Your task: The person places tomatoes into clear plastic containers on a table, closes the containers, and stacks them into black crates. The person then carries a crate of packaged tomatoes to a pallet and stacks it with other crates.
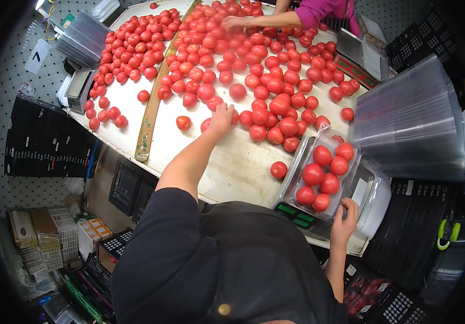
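My left hand (pixel 222 119) reaches out over the white tabletop among loose red tomatoes. One tomato (pixel 234 117) is against the right side of its fingers and another (pixel 205 125) lies by its left side; whether the fingers grip one is hidden. Beside the near right corner of a clear plastic clamshell box (pixel 324 137) is my right hand (pixel 345 218), its fingers apart and nothing seen in them. Several tomatoes (pixel 330 183) sit in the box. It stands on a digital scale (pixel 297 215) with lit green displays. A single tomato (pixel 278 169) lies left of the scale.
A wooden divider (pixel 153 109) separates a left tomato heap (pixel 135 44) from the larger middle heap (pixel 252 52). A co-worker's hand (pixel 234 22) reaches into the far side. Nested clear boxes (pixel 410 121) rise at right, near a second scale (pixel 356 71). Black crates (pixel 50 137) stand left.
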Demonstrator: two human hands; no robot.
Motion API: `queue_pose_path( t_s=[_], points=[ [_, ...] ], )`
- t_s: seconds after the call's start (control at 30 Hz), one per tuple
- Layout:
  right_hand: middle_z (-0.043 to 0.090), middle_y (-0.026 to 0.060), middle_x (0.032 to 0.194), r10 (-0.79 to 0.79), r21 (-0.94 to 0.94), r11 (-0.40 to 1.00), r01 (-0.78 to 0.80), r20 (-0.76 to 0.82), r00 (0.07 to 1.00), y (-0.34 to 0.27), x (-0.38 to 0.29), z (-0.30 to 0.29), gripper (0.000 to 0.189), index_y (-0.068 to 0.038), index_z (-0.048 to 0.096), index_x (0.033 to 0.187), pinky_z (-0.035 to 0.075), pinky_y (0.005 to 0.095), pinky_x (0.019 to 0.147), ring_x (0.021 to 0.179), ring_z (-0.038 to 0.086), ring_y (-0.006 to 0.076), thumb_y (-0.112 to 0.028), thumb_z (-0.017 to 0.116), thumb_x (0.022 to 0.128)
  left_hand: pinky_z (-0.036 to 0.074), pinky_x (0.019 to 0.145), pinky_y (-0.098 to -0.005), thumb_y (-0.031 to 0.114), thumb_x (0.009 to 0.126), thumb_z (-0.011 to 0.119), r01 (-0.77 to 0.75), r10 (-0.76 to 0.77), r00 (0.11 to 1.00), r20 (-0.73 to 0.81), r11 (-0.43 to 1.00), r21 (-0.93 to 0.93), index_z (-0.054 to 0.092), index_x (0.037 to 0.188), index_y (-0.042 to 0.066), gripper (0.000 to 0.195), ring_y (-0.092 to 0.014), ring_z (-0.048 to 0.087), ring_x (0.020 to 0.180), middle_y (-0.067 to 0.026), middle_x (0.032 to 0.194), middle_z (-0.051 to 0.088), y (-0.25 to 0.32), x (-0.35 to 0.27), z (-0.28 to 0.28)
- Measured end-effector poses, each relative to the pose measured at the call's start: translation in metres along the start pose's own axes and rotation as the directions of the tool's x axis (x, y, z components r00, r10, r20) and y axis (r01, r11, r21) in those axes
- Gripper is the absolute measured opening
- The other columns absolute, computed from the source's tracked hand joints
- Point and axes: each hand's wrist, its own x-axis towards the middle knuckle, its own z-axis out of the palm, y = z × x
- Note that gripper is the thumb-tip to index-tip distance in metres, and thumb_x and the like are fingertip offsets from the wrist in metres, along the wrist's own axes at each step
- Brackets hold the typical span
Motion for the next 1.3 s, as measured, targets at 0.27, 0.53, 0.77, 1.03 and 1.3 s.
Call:
queue_pose_path(
  t_s=[0.27,0.53,0.77,1.03,1.3],
  points=[
    [0.062,0.0114,0.097,-0.007,0.323,0.946,-0.040,0.143,0.990,-0.054,0.006,0.016,0.011,0.001,0.062,0.096,0.048,0.0309,0.082,0.091,0.062,0.0203,0.003,0.058,0.085,0.048,0.083,-0.0356,0.030,0.078,0.073,0.267,-0.114,0.963,0.244,0.525,-0.808,0.050,0.121,0.005,0.055,-0.023,0.059,0.095,-0.0151,0.105,0.060,0.075,-0.098,-0.075],
    [0.044,0.0177,0.135,-0.405,0.514,0.849,0.126,0.479,0.779,-0.107,0.010,0.065,0.082,-0.004,0.034,0.140,0.041,0.0380,0.103,0.124,0.048,0.0313,-0.016,0.079,0.073,0.046,0.094,-0.0352,0.029,0.071,0.079,0.043,0.257,0.942,0.215,0.542,-0.839,0.042,0.131,0.005,0.075,-0.024,0.057,0.110,-0.0183,0.114,0.057,0.190,-0.190,-0.147],
    [0.045,0.0140,0.134,-0.354,0.653,0.756,-0.051,0.472,0.808,-0.109,-0.009,0.044,0.079,-0.005,0.036,0.137,0.040,0.0363,0.103,0.123,0.047,0.0249,-0.021,0.081,0.074,0.044,0.098,-0.0347,0.025,0.071,0.080,-0.005,0.344,0.921,0.180,0.474,-0.880,0.042,0.135,0.002,0.079,-0.024,0.051,0.119,-0.0150,0.130,0.049,0.196,-0.207,-0.166],
    [0.045,0.0130,0.133,-0.407,0.695,0.718,0.023,0.393,0.825,-0.105,-0.017,0.038,0.076,-0.006,0.038,0.136,0.040,0.0358,0.103,0.123,0.047,0.0245,-0.012,0.080,0.073,0.045,0.094,-0.0355,0.030,0.073,0.078,-0.103,0.359,0.928,0.103,0.512,-0.853,0.043,0.135,0.005,0.076,-0.025,0.054,0.111,-0.0141,0.119,0.052,0.207,-0.214,-0.171],
    [0.046,0.0167,0.131,-0.465,0.627,0.757,0.186,0.315,0.828,-0.094,-0.020,0.040,0.074,-0.006,0.040,0.134,0.041,0.0377,0.102,0.123,0.048,0.0312,-0.005,0.079,0.071,0.042,0.097,-0.0372,0.031,0.074,0.076,-0.084,0.290,0.953,0.085,0.526,-0.846,0.045,0.131,0.004,0.070,-0.025,0.053,0.110,-0.0142,0.116,0.053,0.212,-0.220,-0.154]
  ],
)
